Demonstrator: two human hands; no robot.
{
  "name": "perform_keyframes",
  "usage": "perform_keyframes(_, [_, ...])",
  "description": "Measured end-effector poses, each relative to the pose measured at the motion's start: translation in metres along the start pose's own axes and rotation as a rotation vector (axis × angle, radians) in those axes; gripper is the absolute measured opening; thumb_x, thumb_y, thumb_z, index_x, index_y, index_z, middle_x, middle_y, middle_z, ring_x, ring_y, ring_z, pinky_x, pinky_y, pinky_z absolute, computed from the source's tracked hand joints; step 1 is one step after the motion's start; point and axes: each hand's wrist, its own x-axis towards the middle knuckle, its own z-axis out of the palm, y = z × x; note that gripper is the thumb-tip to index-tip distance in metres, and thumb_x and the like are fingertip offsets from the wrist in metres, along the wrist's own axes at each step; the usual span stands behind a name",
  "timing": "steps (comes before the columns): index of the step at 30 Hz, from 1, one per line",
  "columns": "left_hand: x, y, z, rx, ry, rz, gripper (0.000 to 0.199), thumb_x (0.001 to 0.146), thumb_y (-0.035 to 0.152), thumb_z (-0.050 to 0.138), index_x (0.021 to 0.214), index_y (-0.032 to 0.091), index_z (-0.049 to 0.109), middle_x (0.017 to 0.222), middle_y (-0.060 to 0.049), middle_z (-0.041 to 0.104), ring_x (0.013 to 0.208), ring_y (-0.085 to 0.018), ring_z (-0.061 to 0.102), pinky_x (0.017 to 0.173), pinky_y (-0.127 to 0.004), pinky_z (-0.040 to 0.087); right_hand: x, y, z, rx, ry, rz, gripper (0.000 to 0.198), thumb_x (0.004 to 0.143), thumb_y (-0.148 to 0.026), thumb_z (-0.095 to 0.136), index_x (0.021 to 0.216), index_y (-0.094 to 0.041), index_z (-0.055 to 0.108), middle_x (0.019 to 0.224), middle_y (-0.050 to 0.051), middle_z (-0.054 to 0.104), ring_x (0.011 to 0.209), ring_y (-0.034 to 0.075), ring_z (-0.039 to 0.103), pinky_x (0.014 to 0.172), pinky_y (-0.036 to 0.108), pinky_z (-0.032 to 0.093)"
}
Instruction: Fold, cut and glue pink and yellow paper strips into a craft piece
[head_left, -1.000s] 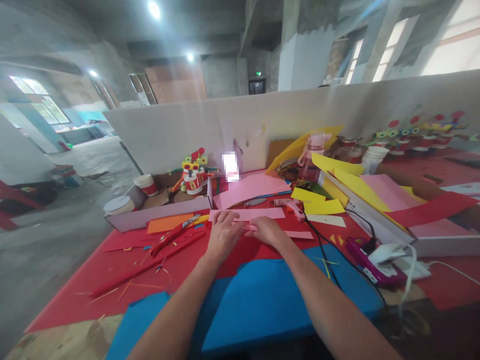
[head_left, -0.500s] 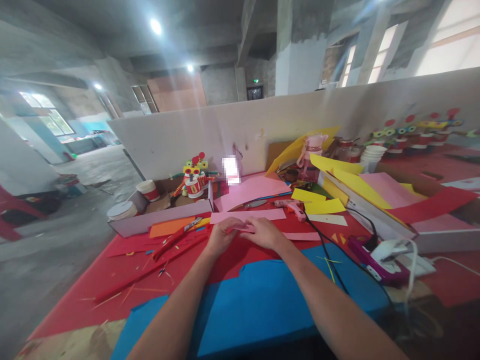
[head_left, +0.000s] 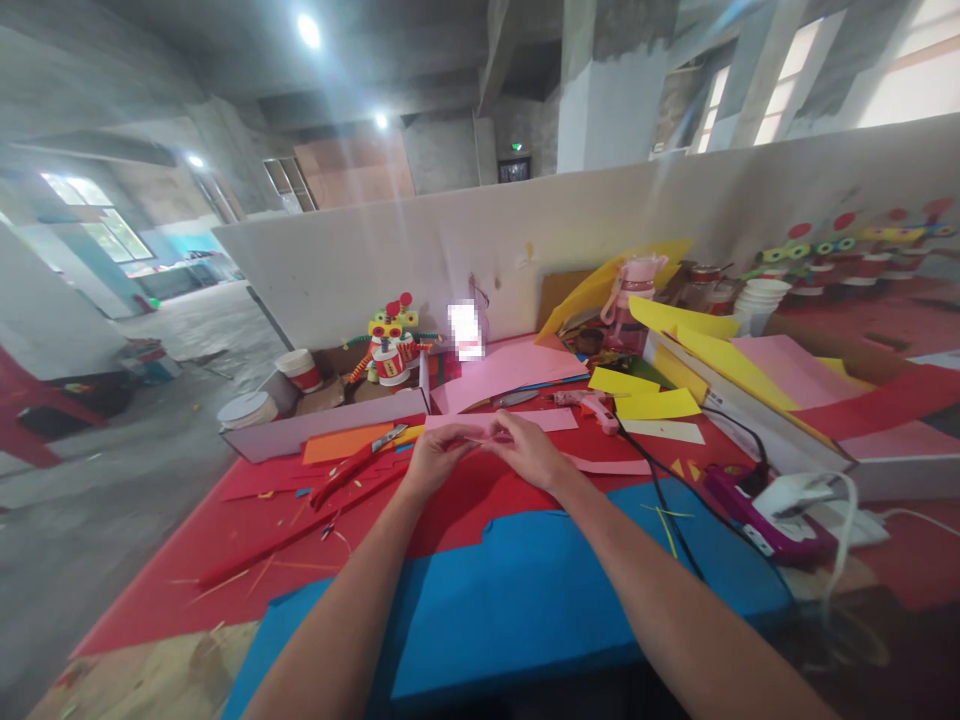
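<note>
Over the red tabletop, my left hand (head_left: 441, 458) and my right hand (head_left: 525, 450) meet in front of me, fingertips close together. Both are closed in a pinch on a small pink paper strip (head_left: 486, 436), which the fingers partly cover. Behind them lies a longer pink strip (head_left: 551, 420), and another pink strip (head_left: 611, 467) is to the right of my right hand. A pink glue gun (head_left: 592, 408) rests beyond that hand. To the left of my left hand is a utility knife (head_left: 391, 436) near orange paper (head_left: 346, 444).
Blue material (head_left: 525, 600) covers the near edge. A low box (head_left: 322, 425) at the left holds cups and a paper-cup robot figure (head_left: 390, 362). On the right are yellow sheets (head_left: 656, 403), a purple power strip (head_left: 769, 520) with cables, and a box of coloured paper (head_left: 787, 430).
My fingers have shifted a little on the pink strip, with the right-hand fingers raised slightly. The view has tilted and moved slightly; the things on the table stay in place.
</note>
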Motion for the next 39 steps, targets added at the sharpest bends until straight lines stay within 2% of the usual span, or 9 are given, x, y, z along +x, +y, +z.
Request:
perform_keyframes(6, [-0.001, 0.006, -0.004, -0.031, 0.026, -0.056, 0.016, 0.073, 0.030, 0.076, 0.083, 0.019, 0.077, 0.084, -0.007, 0.076, 0.079, -0.020, 0.070, 0.077, -0.032, 0.056, 0.000, -0.003, 0.001, -0.064, 0.052, -0.046, 0.005, 0.086, -0.024, 0.061, 0.084, -0.022, 0.058, 0.088, 0.004, 0.066, 0.083, 0.018, 0.061, 0.075, 0.029, 0.046])
perform_keyframes(11, [-0.001, 0.016, -0.002, -0.112, 0.040, -0.075, 0.013, 0.074, 0.030, 0.075, 0.079, 0.018, 0.075, 0.085, -0.007, 0.076, 0.083, -0.020, 0.069, 0.081, -0.033, 0.055, 0.000, -0.003, 0.006, -0.113, 0.130, -0.044, 0.012, 0.084, -0.019, 0.065, 0.074, -0.021, 0.059, 0.079, 0.002, 0.067, 0.075, 0.017, 0.060, 0.070, 0.027, 0.044])
perform_keyframes(17, [-0.001, 0.009, 0.008, -0.349, 0.121, -0.175, 0.019, 0.070, 0.030, 0.078, 0.073, 0.016, 0.064, 0.080, -0.005, 0.073, 0.077, -0.017, 0.066, 0.078, -0.031, 0.053, 0.000, -0.009, 0.009, -0.036, 0.124, 0.032, 0.011, 0.085, -0.022, 0.063, 0.075, -0.021, 0.057, 0.078, 0.001, 0.066, 0.072, 0.016, 0.060, 0.069, 0.026, 0.045])
perform_keyframes(21, [0.000, 0.008, 0.011, -0.367, 0.153, -0.191, 0.019, 0.071, 0.031, 0.077, 0.073, 0.016, 0.065, 0.084, -0.005, 0.071, 0.077, -0.015, 0.063, 0.078, -0.028, 0.051, 0.000, -0.014, 0.009, -0.112, 0.170, 0.030, 0.017, 0.087, -0.024, 0.059, 0.070, -0.022, 0.056, 0.079, 0.003, 0.066, 0.074, 0.017, 0.060, 0.070, 0.028, 0.045])
perform_keyframes(24, [0.000, 0.012, 0.012, -0.362, 0.200, -0.193, 0.020, 0.069, 0.032, 0.078, 0.073, 0.016, 0.066, 0.076, -0.002, 0.068, 0.069, -0.012, 0.059, 0.070, -0.025, 0.049, 0.000, -0.016, 0.010, -0.143, 0.201, 0.084, 0.018, 0.087, -0.027, 0.059, 0.069, -0.022, 0.056, 0.076, 0.003, 0.065, 0.072, 0.017, 0.059, 0.069, 0.028, 0.045])
perform_keyframes(29, [-0.001, 0.016, 0.016, -0.400, 0.230, -0.197, 0.022, 0.068, 0.030, 0.079, 0.074, 0.016, 0.063, 0.066, 0.001, 0.064, 0.063, -0.010, 0.056, 0.066, -0.023, 0.047, -0.001, -0.015, 0.012, -0.046, 0.216, 0.141, 0.022, 0.085, -0.035, 0.061, 0.068, -0.022, 0.055, 0.068, 0.001, 0.066, 0.065, 0.015, 0.060, 0.064, 0.026, 0.046])
perform_keyframes(31, [-0.001, 0.016, 0.016, -0.422, 0.230, -0.190, 0.023, 0.069, 0.028, 0.078, 0.080, 0.017, 0.062, 0.066, 0.002, 0.064, 0.063, -0.010, 0.057, 0.066, -0.023, 0.047, -0.001, -0.013, 0.014, 0.037, 0.211, 0.149, 0.017, 0.084, -0.036, 0.062, 0.074, -0.023, 0.058, 0.072, 0.001, 0.068, 0.068, 0.016, 0.063, 0.066, 0.026, 0.048])
perform_keyframes(35, [0.000, 0.015, 0.016, -0.468, 0.220, -0.197, 0.038, 0.068, 0.025, 0.079, 0.099, 0.019, 0.059, 0.069, 0.003, 0.066, 0.064, -0.010, 0.060, 0.069, -0.024, 0.048, -0.001, -0.008, 0.016, 0.205, 0.176, 0.159, 0.014, 0.084, -0.035, 0.062, 0.090, -0.022, 0.063, 0.089, 0.003, 0.073, 0.084, 0.017, 0.069, 0.077, 0.029, 0.052])
perform_keyframes(39, [-0.001, 0.015, 0.016, -0.453, 0.230, -0.218, 0.038, 0.066, 0.025, 0.080, 0.098, 0.017, 0.061, 0.070, 0.002, 0.066, 0.064, -0.010, 0.061, 0.068, -0.024, 0.049, 0.000, -0.003, 0.018, 0.244, 0.145, 0.158, 0.015, 0.084, -0.035, 0.061, 0.088, -0.020, 0.064, 0.089, 0.005, 0.074, 0.084, 0.018, 0.069, 0.077, 0.031, 0.053])
